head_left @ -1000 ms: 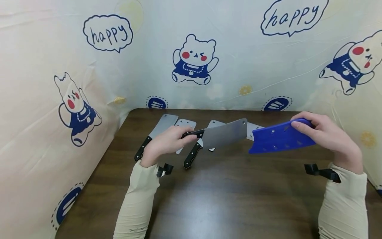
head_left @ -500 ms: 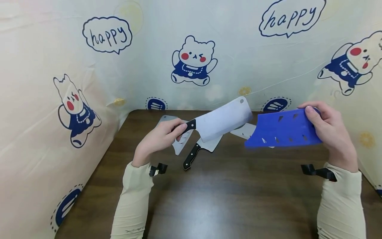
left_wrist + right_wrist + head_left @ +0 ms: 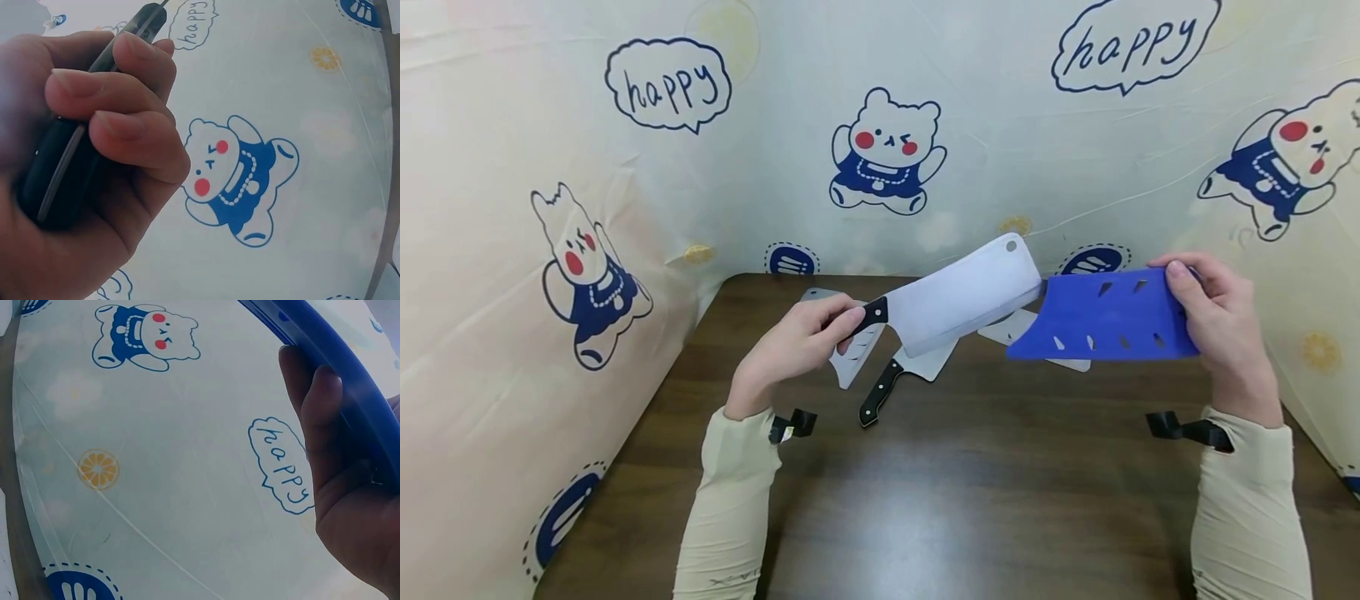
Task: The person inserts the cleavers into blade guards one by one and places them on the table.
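My left hand [image 3: 793,346] grips a cleaver by its black handle [image 3: 59,175], fingers wrapped around it. The broad steel blade of this cleaver [image 3: 958,296] points right and slightly up, raised above the table. In my right hand [image 3: 1225,333] is a blue blade sheath [image 3: 1120,312] with small slots, pinched at its right end between thumb and fingers. The right wrist view shows the same sheath [image 3: 353,381] edge-on beside the thumb. The blade's far end is right at the sheath's left end, the two roughly in line.
Under the held blade lies another black-handled cleaver [image 3: 882,392] on the dark wooden table [image 3: 970,492]. A white slotted sheath [image 3: 853,354] lies to its left, another white slotted piece [image 3: 1000,331] to its right. A metal blade [image 3: 820,294] shows behind my left hand. Printed cloth [image 3: 760,192] surrounds the table.
Both hands have risen and shifted slightly left. The cleaver has tilted tip-up and turned its flat side into view; the blue sheath has turned more face-on, staying near the blade's tip.
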`<move>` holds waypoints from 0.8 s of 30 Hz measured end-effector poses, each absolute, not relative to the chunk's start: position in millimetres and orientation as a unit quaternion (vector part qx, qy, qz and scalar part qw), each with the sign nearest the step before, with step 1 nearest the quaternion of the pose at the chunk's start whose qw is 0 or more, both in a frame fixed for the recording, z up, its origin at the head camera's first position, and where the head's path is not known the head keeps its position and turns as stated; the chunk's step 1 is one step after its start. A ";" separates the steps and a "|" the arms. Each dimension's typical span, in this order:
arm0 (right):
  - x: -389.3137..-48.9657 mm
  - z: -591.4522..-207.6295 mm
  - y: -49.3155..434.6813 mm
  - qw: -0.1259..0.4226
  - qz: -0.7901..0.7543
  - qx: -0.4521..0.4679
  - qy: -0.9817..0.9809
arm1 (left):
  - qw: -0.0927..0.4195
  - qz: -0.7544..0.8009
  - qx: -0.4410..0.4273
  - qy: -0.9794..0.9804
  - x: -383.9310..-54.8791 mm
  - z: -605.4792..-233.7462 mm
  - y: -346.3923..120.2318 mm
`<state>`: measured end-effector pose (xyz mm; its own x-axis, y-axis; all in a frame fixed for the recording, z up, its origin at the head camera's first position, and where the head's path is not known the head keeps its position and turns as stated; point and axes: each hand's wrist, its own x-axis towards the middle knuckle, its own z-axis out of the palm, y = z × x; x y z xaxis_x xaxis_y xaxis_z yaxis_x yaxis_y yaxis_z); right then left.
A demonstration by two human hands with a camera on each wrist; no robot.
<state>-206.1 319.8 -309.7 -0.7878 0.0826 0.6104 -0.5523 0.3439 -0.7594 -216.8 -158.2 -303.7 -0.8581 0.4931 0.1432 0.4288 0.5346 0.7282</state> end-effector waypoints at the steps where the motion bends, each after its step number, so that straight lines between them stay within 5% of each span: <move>1: -206.3 -309.3 320.0 0.287 0.561 0.150 -0.762 | 0.041 0.406 0.262 0.874 -216.6 -303.5 -158.4; 24: -204.6 -308.7 316.0 0.285 0.655 0.182 -0.676 | 0.051 0.430 0.284 0.856 -217.5 -303.1 -159.7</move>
